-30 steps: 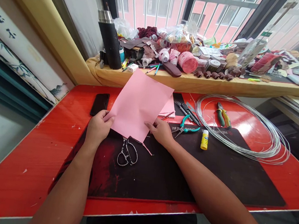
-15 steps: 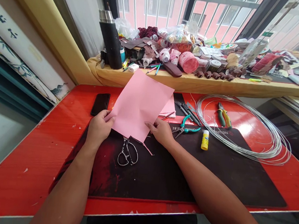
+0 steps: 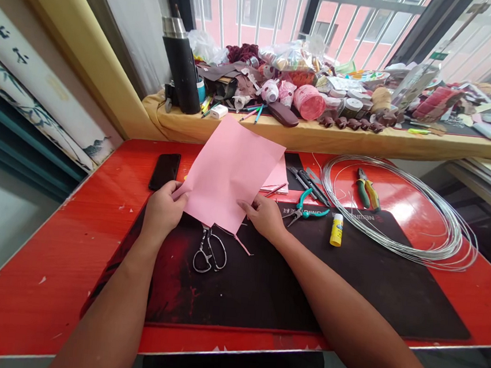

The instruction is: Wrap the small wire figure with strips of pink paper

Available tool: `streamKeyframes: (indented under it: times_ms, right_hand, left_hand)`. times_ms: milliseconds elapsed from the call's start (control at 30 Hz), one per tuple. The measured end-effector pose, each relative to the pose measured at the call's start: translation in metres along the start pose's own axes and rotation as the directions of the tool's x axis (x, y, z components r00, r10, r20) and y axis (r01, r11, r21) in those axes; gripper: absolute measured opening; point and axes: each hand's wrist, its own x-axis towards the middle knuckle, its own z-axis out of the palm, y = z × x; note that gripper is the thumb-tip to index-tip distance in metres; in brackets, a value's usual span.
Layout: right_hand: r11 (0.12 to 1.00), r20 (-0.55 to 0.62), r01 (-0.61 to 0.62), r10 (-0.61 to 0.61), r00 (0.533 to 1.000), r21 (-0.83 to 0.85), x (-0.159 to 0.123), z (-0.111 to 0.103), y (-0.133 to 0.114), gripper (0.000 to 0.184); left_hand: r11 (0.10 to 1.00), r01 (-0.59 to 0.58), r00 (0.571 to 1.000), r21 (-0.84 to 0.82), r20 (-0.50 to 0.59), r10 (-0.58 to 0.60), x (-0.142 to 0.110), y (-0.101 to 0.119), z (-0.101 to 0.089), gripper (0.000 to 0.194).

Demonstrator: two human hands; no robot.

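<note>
While the left hand [image 3: 165, 210] and right hand [image 3: 267, 217] pinch the pink paper [image 3: 233, 171] between their fingers [image 3: 249, 208], right over the scissors [image 3: 204, 256] on the dark mat [image 3: 261, 289], one uneven tug could sharpen that soft bend into a crease!

The left hand [image 3: 163, 211] pinches the lower left corner of a pink sheet [image 3: 231, 174] and the right hand [image 3: 264, 215] grips its lower right edge, the sheet tilted over a dark mat [image 3: 278, 291] and covering the blades of the scissors [image 3: 209, 256] — only their looped handles show plainly. To the right lie teal pliers [image 3: 301, 208], a yellow glue stick [image 3: 336, 230], green-and-yellow pliers [image 3: 362, 190] and a big coil of wire [image 3: 448, 244]; a black phone [image 3: 164, 171] rests on the red table [image 3: 35, 297] at left. Behind, a black flask [image 3: 182, 71] stands on the cloth-covered sill [image 3: 319, 136] — beside a jumble of craft scraps.
</note>
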Motion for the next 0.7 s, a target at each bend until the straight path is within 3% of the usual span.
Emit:
streamKeyframes:
  times_ms: [700]
  right_hand:
    - [1.0, 0.01, 0.004, -0.004, 1.0, 0.012, -0.0004, -0.0013, -0.0015, 0.032]
  left_hand:
    - [1.0, -0.029, 0.999, -0.001, 0.022, 0.029, 0.0005, -0.0006, 0.0006, 0.03]
